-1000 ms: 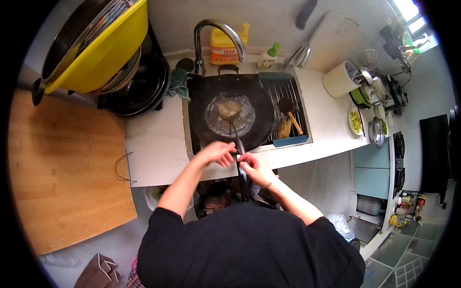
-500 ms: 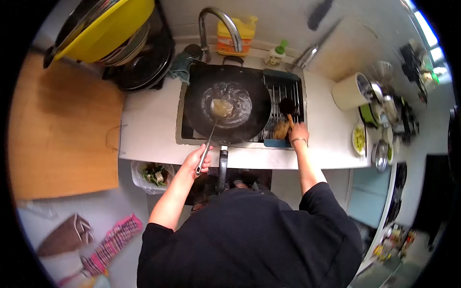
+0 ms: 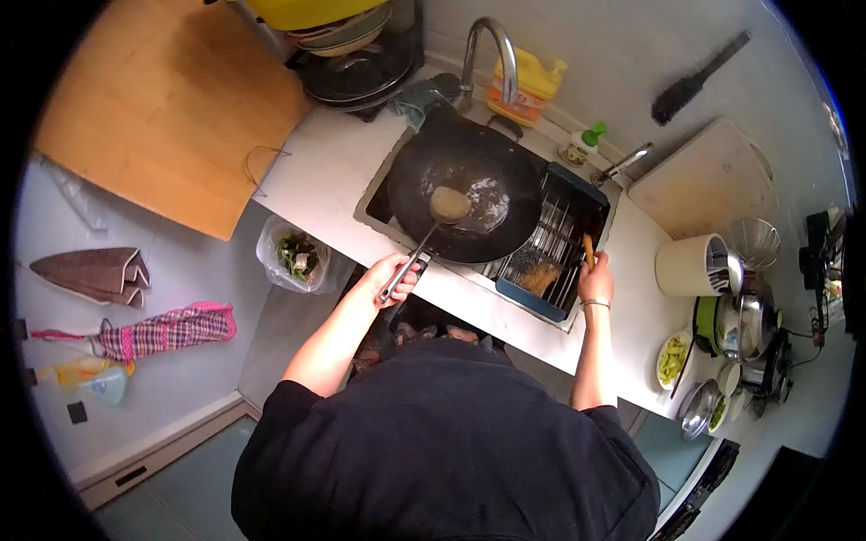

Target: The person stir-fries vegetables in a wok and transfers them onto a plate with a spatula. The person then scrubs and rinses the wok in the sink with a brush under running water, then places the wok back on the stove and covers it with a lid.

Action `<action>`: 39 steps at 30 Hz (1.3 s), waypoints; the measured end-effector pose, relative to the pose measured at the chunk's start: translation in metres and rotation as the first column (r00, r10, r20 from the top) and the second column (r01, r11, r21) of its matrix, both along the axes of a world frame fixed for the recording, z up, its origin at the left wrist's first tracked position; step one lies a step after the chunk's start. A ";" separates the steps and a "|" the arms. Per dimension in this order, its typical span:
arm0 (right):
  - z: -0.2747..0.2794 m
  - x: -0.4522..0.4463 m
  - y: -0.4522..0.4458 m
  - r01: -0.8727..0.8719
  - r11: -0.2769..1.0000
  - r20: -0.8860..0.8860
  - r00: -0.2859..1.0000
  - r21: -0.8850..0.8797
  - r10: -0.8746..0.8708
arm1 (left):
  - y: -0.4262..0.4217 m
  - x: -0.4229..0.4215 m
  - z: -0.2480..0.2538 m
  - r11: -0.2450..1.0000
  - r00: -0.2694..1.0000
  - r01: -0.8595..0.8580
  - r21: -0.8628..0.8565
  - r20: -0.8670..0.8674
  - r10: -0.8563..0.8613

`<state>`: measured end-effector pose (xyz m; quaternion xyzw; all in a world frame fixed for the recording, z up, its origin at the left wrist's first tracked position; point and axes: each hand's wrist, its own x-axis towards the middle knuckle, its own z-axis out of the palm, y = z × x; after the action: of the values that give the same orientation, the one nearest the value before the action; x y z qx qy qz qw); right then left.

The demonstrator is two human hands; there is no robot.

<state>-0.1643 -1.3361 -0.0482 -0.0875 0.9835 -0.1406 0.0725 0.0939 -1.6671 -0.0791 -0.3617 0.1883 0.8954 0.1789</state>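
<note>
My left hand (image 3: 394,278) is closed round the long metal handle of a ladle (image 3: 449,206). The ladle's bowl sits inside a big dark wok (image 3: 415,176) with a wet, shiny bottom, set over the sink. Part of the wok's handle is hidden by my left hand. In my right hand (image 3: 595,281) is the wooden handle of a brush (image 3: 589,251), whose dark head is over the right end of the drain rack (image 3: 559,230). A light brown scrubber (image 3: 539,279) lies in the rack, left of that hand.
Behind the wok stand the faucet (image 3: 508,63), a yellow jug (image 3: 528,86) and a green-capped bottle (image 3: 582,144). A cutting board (image 3: 708,180) leans on the wall. Bowls of green food (image 3: 673,359) are at right, a bag of scraps (image 3: 298,257) at lower left.
The head view has turned, so the counter now slants down to the right. Both hands keep their holds on the ladle and the brush.
</note>
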 end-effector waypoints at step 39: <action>-0.042 -0.003 -0.222 -0.775 0.582 0.313 0.632 0.246 0.709 | -0.008 0.006 0.004 0.999 0.999 -0.004 -0.039 0.042 0.005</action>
<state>-0.1677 -1.5580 -0.0907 -0.4638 0.8526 0.0772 0.2281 0.1002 -1.6754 -0.0747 -0.3844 0.2010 0.8841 0.1738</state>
